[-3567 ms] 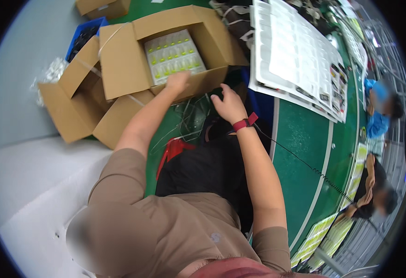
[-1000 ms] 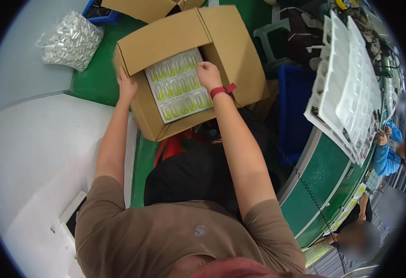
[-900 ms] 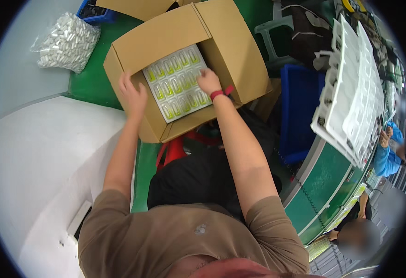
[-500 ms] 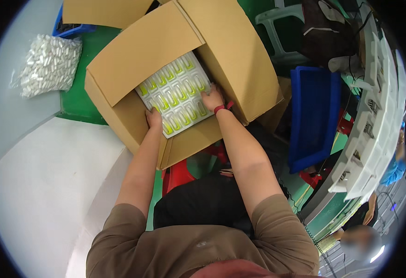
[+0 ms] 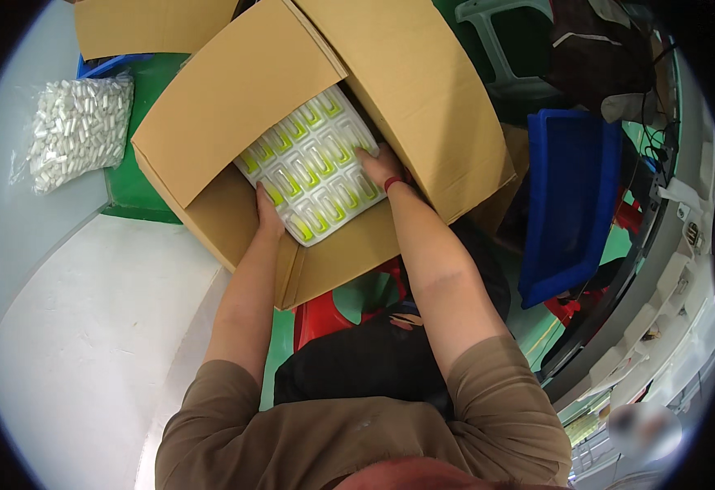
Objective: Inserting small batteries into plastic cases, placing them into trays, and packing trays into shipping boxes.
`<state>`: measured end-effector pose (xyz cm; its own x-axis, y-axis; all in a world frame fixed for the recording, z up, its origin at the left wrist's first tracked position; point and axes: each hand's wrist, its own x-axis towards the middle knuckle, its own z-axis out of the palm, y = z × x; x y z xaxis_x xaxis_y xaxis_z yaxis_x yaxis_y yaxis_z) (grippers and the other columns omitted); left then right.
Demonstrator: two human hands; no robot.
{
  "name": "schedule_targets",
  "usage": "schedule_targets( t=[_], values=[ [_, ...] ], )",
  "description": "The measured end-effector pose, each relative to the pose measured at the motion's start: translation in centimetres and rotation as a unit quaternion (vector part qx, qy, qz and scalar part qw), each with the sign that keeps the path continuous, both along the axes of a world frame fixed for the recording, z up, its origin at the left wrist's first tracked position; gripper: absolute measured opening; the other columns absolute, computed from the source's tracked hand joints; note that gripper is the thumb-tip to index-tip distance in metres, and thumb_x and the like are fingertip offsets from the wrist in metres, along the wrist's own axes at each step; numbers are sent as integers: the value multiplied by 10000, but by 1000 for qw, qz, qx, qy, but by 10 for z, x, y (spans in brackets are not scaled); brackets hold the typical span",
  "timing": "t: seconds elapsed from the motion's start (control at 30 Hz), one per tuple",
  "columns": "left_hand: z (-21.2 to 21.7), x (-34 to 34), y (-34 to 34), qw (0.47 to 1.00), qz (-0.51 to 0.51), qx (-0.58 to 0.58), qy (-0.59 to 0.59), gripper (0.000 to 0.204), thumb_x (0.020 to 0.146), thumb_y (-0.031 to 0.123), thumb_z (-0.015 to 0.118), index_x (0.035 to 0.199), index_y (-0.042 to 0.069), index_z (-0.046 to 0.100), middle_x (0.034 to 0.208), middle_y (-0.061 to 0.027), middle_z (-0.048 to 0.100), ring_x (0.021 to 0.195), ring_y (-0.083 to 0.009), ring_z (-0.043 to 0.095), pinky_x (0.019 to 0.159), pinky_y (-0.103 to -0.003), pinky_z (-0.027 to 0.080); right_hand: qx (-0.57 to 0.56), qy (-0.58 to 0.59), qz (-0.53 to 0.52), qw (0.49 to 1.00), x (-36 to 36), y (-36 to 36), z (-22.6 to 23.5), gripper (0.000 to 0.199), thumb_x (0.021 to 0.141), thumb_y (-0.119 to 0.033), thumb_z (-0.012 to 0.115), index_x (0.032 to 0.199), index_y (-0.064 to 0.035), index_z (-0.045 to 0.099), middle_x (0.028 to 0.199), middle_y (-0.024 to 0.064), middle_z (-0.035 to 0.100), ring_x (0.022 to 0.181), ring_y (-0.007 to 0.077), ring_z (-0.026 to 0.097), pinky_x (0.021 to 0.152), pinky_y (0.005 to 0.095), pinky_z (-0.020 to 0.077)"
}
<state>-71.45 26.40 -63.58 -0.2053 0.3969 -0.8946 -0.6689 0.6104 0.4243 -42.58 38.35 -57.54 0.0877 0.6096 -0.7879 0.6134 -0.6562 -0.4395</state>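
A white plastic blister tray (image 5: 300,181) with rows of yellow-green pieces in its pockets lies inside a cardboard box (image 5: 333,273) whose flaps stand spread. My left hand (image 5: 268,211) grips the tray's left edge, its fingers partly hidden between tray and box wall. At the right edge my right hand (image 5: 383,166) clasps the tray, thumb on top and the other fingers out of sight beneath. A red band circles my right wrist. The near-left flap covers the tray's far-left corner.
Left of the box, a clear bag of small white pieces (image 5: 80,131) lies by the wall. A blue crate (image 5: 570,204) stands to the right, near white racks (image 5: 643,343). A red stool (image 5: 320,322) is under the box's near edge; a pale stool (image 5: 488,37) stands far right.
The view has shifted slightly, so the surroundings sit a little differently. Both hands stay on the tray's edges, and the tray remains in the box with little visible movement.
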Motion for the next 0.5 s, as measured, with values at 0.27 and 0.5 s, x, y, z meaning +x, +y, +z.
schedule_targets(
  t=[0.27,0.5],
  values=[
    [45,-18,21,999,-15,21,-33,720,1041,612,352,1528,89,445,1493,-133,536,1311,-347,550,1114,-477,453,11,67,5,998,-3,-3,4,791,890,-521,663,1425,48,535,1417,257,602,1323,375,578,1133,423,418],
    [65,17,36,997,9,3,-72,728,1024,623,400,1505,81,471,1451,-148,570,1279,-354,574,1096,-484,467,44,-23,56,997,19,-10,-8,718,846,-466,678,1325,63,597,1323,277,650,1240,378,631,1072,435,473]
  ],
)
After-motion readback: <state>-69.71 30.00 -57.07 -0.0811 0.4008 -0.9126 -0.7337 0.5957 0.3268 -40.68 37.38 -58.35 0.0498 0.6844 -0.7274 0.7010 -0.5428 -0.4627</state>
